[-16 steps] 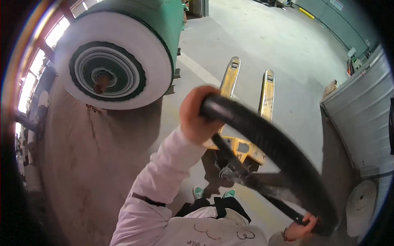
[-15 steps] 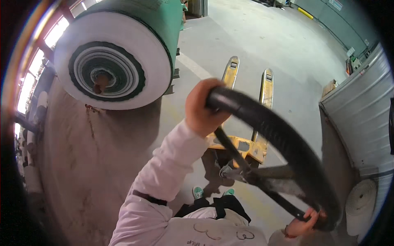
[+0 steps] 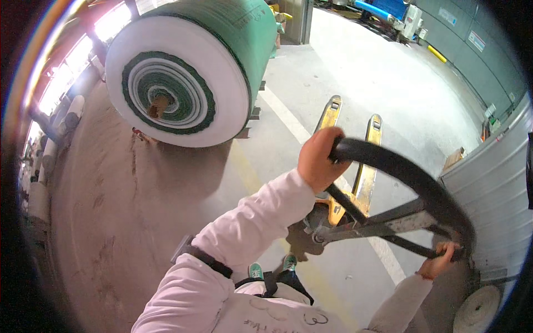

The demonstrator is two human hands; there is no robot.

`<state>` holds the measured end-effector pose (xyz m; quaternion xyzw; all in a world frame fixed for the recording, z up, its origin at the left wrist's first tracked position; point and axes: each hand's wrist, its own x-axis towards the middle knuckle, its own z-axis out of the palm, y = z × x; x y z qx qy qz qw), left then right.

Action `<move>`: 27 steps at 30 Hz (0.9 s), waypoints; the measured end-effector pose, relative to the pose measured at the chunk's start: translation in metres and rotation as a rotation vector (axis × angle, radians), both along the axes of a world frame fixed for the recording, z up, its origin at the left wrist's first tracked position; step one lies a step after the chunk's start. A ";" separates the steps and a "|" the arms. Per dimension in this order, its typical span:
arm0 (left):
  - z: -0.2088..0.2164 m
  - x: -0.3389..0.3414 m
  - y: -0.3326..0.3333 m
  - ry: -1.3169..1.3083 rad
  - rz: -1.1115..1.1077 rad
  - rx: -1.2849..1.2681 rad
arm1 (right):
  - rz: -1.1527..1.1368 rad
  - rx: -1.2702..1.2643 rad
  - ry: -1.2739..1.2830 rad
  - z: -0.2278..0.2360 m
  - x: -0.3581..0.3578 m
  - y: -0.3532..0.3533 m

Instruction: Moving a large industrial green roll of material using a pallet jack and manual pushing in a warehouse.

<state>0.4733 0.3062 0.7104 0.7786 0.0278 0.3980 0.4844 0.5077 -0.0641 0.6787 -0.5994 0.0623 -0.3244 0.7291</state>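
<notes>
A yellow pallet jack stands on the floor ahead of me, its two forks (image 3: 363,180) pointing away. Its big black looped handle (image 3: 413,173) rises toward me on a worn metal shaft (image 3: 377,222). The fingers of my left hand (image 3: 321,161) wrap around the handle's upper left end. At the lower right end, my right hand (image 3: 438,262) is closed on the same handle. The handle leans to the right of my body and hides part of the right fork.
A huge green-and-white roll (image 3: 230,83) with a rusty core lies at left, near the forks. Ribbed metal panelling (image 3: 499,183) runs along the right, with a smaller pale roll (image 3: 477,311) at its foot. More rolls (image 3: 41,202) line the far left. A painted line (image 3: 283,114) crosses the floor.
The handle and both hands have shifted right in the picture. The forks also sit further right and lower, the big roll shows more, and my feet have changed position.
</notes>
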 end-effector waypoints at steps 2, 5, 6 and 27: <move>-0.020 -0.027 -0.005 -0.011 0.040 0.071 | -0.033 -0.197 -0.127 -0.023 -0.016 -0.006; -0.053 -0.073 -0.014 -0.084 -0.179 0.062 | -0.497 -1.118 0.083 -0.114 -0.024 -0.118; -0.062 -0.087 -0.018 -0.144 -0.244 0.070 | -0.571 -1.128 0.145 -0.123 -0.037 -0.123; -0.118 -0.446 0.230 0.216 0.411 0.263 | 0.111 -0.177 0.219 -0.068 -0.074 -0.050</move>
